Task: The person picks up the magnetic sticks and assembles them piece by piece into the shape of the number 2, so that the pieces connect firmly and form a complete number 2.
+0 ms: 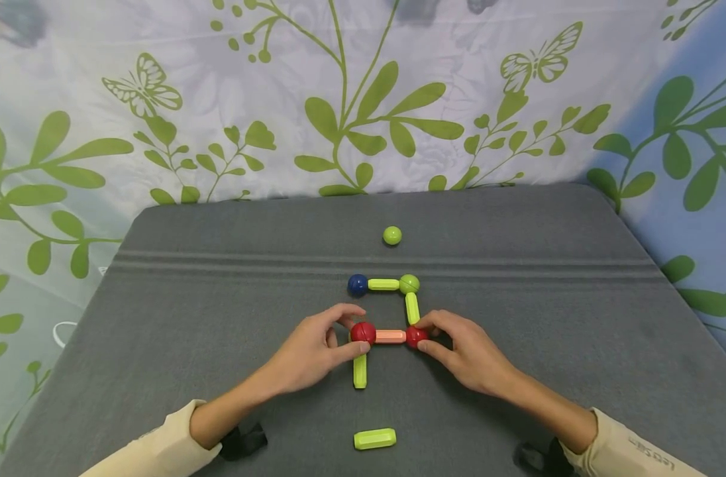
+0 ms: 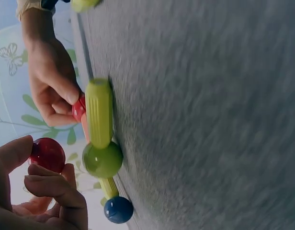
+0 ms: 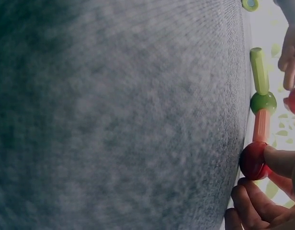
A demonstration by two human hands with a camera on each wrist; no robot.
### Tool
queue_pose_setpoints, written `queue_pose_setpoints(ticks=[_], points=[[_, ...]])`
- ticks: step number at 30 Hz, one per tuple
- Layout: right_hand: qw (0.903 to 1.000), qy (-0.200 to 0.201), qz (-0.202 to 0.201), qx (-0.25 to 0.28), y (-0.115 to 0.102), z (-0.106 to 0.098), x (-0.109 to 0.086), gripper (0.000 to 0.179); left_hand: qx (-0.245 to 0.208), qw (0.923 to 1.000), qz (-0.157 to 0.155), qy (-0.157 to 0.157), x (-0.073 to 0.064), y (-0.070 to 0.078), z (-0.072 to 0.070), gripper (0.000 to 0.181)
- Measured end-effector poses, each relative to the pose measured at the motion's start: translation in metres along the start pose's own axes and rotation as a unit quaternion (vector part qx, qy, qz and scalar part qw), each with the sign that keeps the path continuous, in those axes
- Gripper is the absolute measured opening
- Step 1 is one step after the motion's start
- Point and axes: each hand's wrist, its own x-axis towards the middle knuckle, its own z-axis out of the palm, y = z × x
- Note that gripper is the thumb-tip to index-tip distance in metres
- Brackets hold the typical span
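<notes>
My left hand (image 1: 309,350) pinches a red ball (image 2: 47,155) between thumb and fingers. In the left wrist view that ball hangs clear of a green ball (image 2: 102,159) at the corner of a chain of toy rods and balls; from the head it covers the green one. My right hand (image 1: 467,348) pinches another red ball (image 1: 416,336), at the right end of a salmon-pink rod (image 1: 390,336). One light green rod (image 1: 360,372) points toward me from the green ball. Another light green rod (image 1: 412,309) runs from the right red ball to a farther green ball (image 1: 409,284).
A light green rod (image 1: 383,285) links that far ball with a dark blue ball (image 1: 358,285). Behind sits a loose green ball (image 1: 392,235). Nearer me lies a loose light green rod (image 1: 375,438). Everything rests on grey cloth (image 1: 220,298) before a leaf-patterned curtain (image 1: 375,99).
</notes>
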Motion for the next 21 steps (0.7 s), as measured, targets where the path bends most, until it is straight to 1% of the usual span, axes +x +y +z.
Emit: queue_pose_setpoints(ticks=[2, 5, 7, 10, 15, 21], points=[[1.0000, 0.000, 0.001, 0.000, 0.000, 0.000, 0.000, 0.024, -0.004, 0.9999, -0.009, -0.008, -0.004, 0.000, 0.001, 0.043], [1.0000, 0.001, 0.000, -0.001, 0.000, 0.000, 0.000, 0.024, -0.011, 0.9996, -0.015, -0.020, -0.010, 0.000, 0.002, 0.038], [1.0000, 0.001, 0.000, -0.001, 0.000, 0.000, 0.000, 0.024, -0.009, 0.9994, -0.017, -0.029, -0.014, -0.001, 0.003, 0.034], [1.0000, 0.001, 0.000, -0.001, 0.000, 0.000, 0.000, 0.024, -0.004, 0.9990, -0.020, -0.040, -0.020, -0.002, 0.004, 0.032], [1.0000, 0.000, 0.001, -0.003, -0.001, 0.000, 0.000, 0.023, 0.005, 0.9983, -0.012, -0.057, -0.028, -0.005, 0.007, 0.033], [1.0000, 0.000, 0.001, -0.004, 0.000, -0.001, 0.000, 0.023, -0.005, 0.9967, -0.003, -0.081, -0.036, -0.010, 0.010, 0.030]])
